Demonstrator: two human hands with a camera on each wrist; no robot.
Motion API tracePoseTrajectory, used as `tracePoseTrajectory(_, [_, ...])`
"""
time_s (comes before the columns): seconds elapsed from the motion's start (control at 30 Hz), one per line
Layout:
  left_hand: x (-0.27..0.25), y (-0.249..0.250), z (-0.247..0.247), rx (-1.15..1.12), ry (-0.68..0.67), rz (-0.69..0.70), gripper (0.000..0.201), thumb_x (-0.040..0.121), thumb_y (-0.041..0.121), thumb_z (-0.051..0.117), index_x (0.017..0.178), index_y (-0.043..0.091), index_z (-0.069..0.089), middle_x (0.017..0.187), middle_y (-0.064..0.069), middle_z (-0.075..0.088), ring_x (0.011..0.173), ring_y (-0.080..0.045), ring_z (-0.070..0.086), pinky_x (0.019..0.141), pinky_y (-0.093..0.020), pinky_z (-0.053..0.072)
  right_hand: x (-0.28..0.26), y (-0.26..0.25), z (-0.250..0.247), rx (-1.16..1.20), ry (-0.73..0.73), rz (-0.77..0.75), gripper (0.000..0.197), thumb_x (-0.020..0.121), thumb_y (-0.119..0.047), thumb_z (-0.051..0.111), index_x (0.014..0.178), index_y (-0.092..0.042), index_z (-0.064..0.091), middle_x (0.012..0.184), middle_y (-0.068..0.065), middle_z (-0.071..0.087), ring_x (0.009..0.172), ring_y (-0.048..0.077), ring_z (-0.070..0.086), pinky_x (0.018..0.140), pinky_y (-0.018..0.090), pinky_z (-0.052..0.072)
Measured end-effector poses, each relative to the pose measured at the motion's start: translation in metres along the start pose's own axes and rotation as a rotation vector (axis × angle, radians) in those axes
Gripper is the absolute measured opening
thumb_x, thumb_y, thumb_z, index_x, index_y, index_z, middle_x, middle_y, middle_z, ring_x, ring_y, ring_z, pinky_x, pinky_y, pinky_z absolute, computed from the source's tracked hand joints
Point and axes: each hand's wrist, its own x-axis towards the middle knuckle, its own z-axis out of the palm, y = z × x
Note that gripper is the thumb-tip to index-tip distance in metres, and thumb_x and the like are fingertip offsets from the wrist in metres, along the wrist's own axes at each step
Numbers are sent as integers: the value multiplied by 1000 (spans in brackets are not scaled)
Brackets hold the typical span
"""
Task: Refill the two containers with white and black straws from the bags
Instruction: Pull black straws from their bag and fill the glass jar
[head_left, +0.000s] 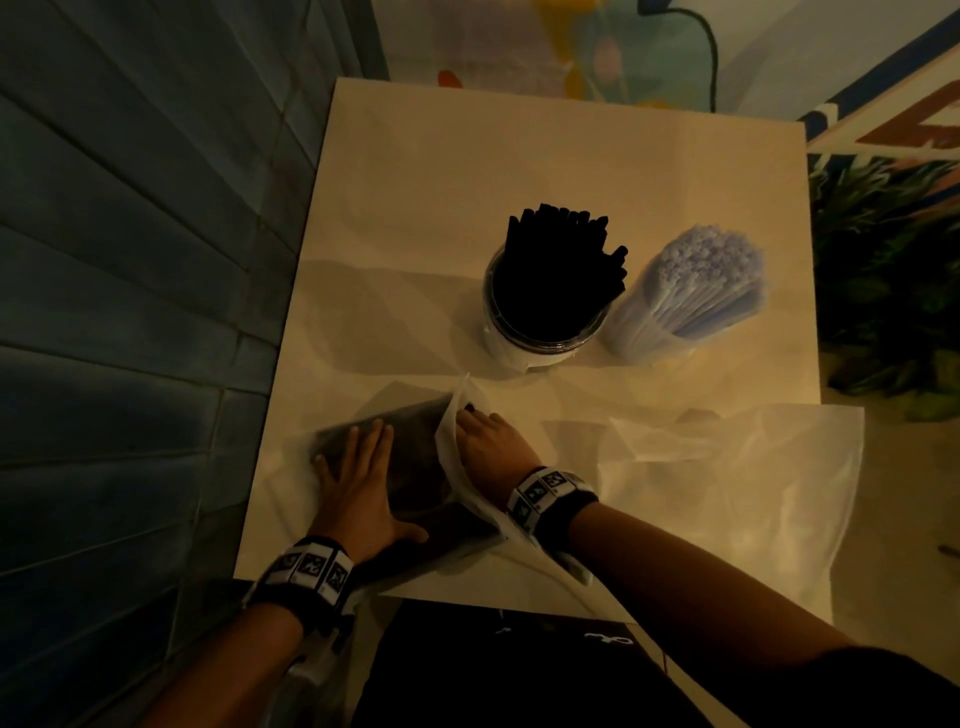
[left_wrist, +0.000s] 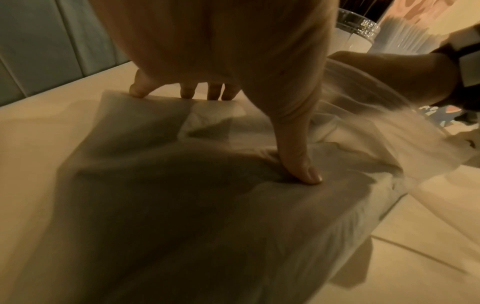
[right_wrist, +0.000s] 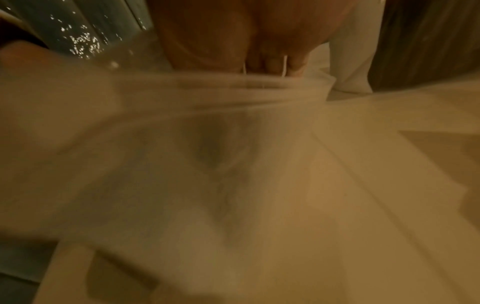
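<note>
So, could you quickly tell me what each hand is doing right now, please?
Left hand: open, fingers flat, pressing on the translucent plastic bag of black straws.
Right hand: reaching into that bag's mouth; grip cannot be told.

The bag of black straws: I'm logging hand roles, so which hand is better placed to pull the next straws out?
The right hand: it is already at the bag's open mouth, fingers reaching inside. The left hand lies flat on top, pinning the bag to the table.
</note>
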Motion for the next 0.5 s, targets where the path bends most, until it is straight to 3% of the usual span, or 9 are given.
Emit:
tracePoseTrajectory(0.23, [-3,0,3,-47,34,9,149,51,73,79,155,20,-13,163,4,-20,148,-20,-23,116,-65,-6,0,-4,-4,-8,-17,77,28,100,-15,45,119,-2,60,128,13,59,119,32,51,100,38,37])
tracePoseTrajectory(0.37, [-6,3,4,-31,39,8,147,53,73,78,155,20,-14,162,4,-21,148,-21,-24,116,-65,-7,1,-2,-3,-22,-76,84,35,99,-20,49,129,-2,55,136,14,54,123,33,49,104,38,34])
tracePoseTrajectory(0.5, [-6,4,4,-20,43,0,146,54,71,78,155,19,-14,162,3,-20,148,-21,-23,116,-65,-8,1,0,-6,0,-49,122,49,102,-23,47,143,3,39,143,18,47,127,34,45,109,36,28])
